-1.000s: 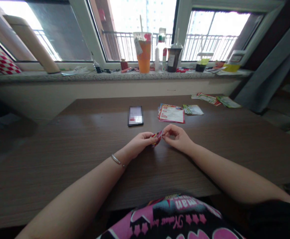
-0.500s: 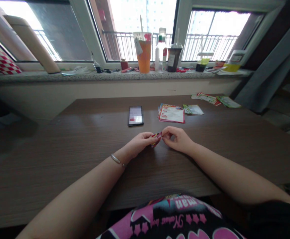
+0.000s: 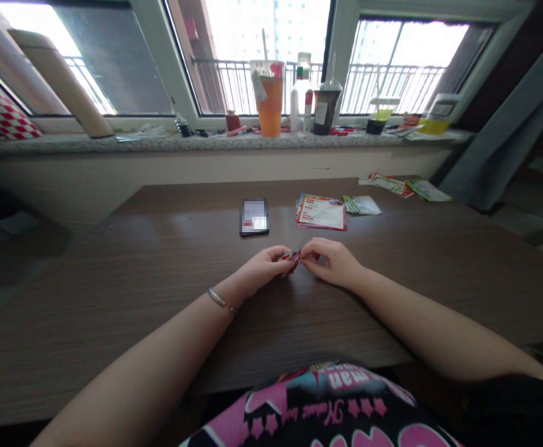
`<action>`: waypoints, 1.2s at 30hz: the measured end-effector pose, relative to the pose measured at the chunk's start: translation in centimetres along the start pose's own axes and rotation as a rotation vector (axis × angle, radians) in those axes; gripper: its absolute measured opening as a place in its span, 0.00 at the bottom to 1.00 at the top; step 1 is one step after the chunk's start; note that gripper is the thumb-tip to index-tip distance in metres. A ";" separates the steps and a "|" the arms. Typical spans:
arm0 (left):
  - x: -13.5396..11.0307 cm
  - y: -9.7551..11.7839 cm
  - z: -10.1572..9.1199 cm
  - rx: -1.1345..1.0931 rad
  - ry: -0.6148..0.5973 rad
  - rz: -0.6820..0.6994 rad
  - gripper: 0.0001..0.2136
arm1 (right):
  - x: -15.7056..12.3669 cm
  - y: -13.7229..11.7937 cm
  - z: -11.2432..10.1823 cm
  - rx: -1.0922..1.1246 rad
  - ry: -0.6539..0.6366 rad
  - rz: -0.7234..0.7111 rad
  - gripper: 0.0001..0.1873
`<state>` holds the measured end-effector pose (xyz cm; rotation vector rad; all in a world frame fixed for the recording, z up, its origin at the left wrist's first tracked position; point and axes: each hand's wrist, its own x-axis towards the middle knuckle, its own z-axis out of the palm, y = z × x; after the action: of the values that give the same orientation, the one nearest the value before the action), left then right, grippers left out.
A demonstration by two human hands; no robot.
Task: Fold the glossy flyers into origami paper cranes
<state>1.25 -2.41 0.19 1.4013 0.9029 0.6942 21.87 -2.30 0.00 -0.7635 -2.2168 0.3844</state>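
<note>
A small, shiny red packet [image 3: 291, 257] with yellow and dark patches is held just above the table in front of me. My left hand [image 3: 266, 268] is closed on its left side, thumb on top, and covers much of it. At its right end the fingertips of my right hand [image 3: 330, 261] are pinched on the edge. What the packet contains cannot be seen. Beyond my hands lie a phone [image 3: 254, 217] with a blurred screen and a stack of printed cards [image 3: 322, 212] with red borders.
Green-and-white cards [image 3: 362, 205] lie right of the stack, and more cards [image 3: 387, 184] are near the table's far right corner. On the windowsill [image 3: 159, 144] stand an orange drink cup [image 3: 270, 105], a dark cup [image 3: 325, 112] and several small items. A beige tube [image 3: 61, 84] leans at left.
My right hand has shifted slightly left, closer to my left hand. Less of the packet shows between them now, and it looks more crumpled or turned.
</note>
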 end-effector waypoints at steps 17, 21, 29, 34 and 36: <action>-0.1 -0.1 0.8 0.005 -0.012 0.056 0.14 | 0.2 -0.7 -0.1 -0.022 -0.001 0.011 0.04; -0.2 0.0 0.9 0.015 0.020 0.075 0.14 | 0.2 -0.8 -0.1 -0.057 0.017 -0.010 0.04; -0.1 -0.1 1.0 0.018 0.045 0.127 0.14 | 0.3 -1.0 -0.3 -0.155 0.041 -0.044 0.03; -0.1 0.1 1.3 -0.004 0.082 0.150 0.16 | 0.3 -0.8 -0.1 -0.160 0.055 -0.029 0.03; -0.1 0.1 1.4 -0.004 0.101 0.161 0.17 | 0.2 -0.8 0.0 -0.172 0.059 -0.018 0.02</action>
<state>2.38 -3.18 0.20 1.4570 0.8735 0.8946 21.45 -2.79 0.54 -0.8337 -2.2193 0.1614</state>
